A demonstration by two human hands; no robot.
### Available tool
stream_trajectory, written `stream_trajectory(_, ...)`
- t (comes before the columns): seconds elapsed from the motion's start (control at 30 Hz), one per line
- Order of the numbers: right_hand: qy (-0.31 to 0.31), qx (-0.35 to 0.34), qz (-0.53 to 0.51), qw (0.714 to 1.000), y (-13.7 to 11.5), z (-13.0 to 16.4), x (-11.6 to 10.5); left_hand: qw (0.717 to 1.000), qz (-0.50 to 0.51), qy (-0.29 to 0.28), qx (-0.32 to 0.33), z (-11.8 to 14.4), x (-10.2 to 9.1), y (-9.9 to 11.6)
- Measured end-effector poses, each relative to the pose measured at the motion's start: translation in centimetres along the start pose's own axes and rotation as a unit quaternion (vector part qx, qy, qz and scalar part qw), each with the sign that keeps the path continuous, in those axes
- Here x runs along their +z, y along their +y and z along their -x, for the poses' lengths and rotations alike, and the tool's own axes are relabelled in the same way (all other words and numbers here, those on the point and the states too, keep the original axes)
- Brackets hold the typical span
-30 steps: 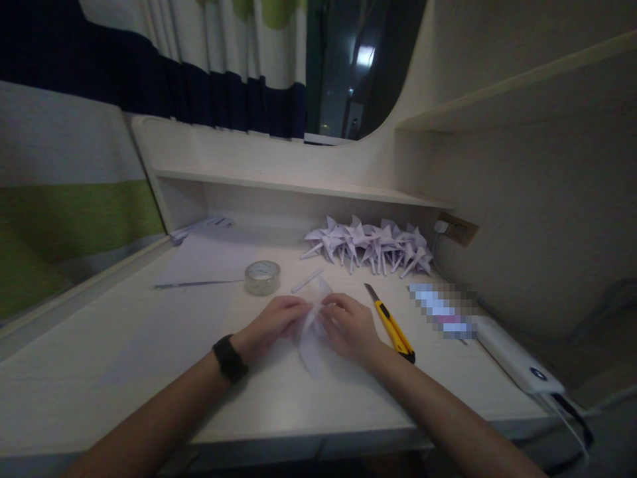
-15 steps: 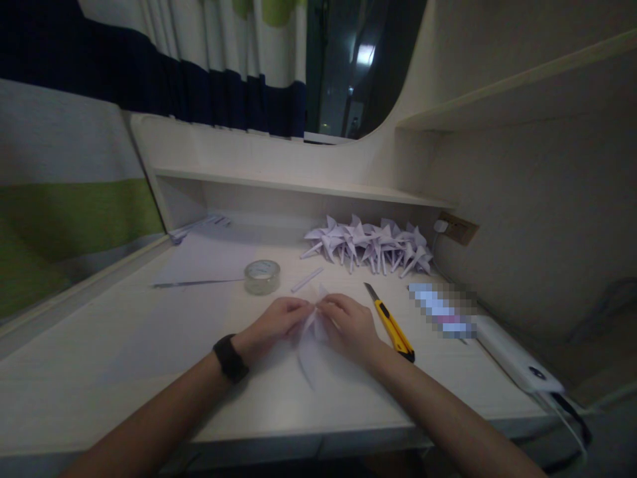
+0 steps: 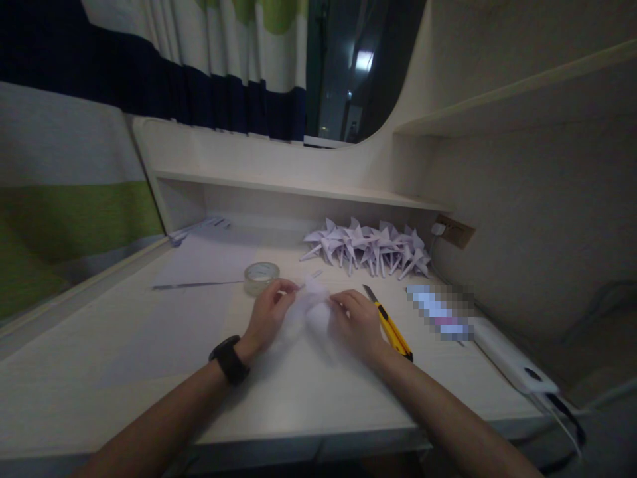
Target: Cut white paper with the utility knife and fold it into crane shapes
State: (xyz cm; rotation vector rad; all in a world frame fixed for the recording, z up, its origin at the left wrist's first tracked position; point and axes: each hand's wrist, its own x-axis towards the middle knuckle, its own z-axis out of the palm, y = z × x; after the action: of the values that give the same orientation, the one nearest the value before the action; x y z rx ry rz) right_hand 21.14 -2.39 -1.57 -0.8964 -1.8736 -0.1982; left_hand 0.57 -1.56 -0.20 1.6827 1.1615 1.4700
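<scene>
Looks like mid-fold on a paper piece (image 3: 312, 307), prob. another pinwheel like the pile (image 3: 371, 247) at the desk's (image 3: 149, 345) back edge. Left hand (image 3: 269, 312) pinches the paper's left side w/ thumb and fingers closed on it; right hand (image 3: 355, 324) curls shut on the right side. Paper sits btwn both hands, near desk centre, blurred. Next move likely needs a firm crease, edges kept aligned. Tape roll (image 3: 261, 276) just behind left hand; yellow cutter (image 3: 391, 325) touching or just beside right hand.
</scene>
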Motion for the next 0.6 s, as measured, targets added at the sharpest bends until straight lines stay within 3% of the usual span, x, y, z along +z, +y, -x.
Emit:
stream_trajectory(0.17,0.079,0.065,-0.023,0.994,-0.5,-0.5,-0.6,0.993,0.112,-0.029,-0.038,-0.4,0.0,-1.9)
stream_trajectory(0.27,0.096,0.061,-0.018,0.993,-0.6,-0.6,-0.7,0.975,0.186,-0.103,-0.07,-0.4,0.3,-2.4)
stream_trajectory(0.4,0.093,0.018,0.001,0.996,-0.7,-0.3,-0.4,0.947,0.238,-0.189,-0.108,0.0,1.0,-1.4)
stream_trajectory(0.6,0.076,-0.042,0.009,0.996,-0.5,0.3,0.2,0.966,0.182,-0.173,-0.069,0.5,0.6,0.5)
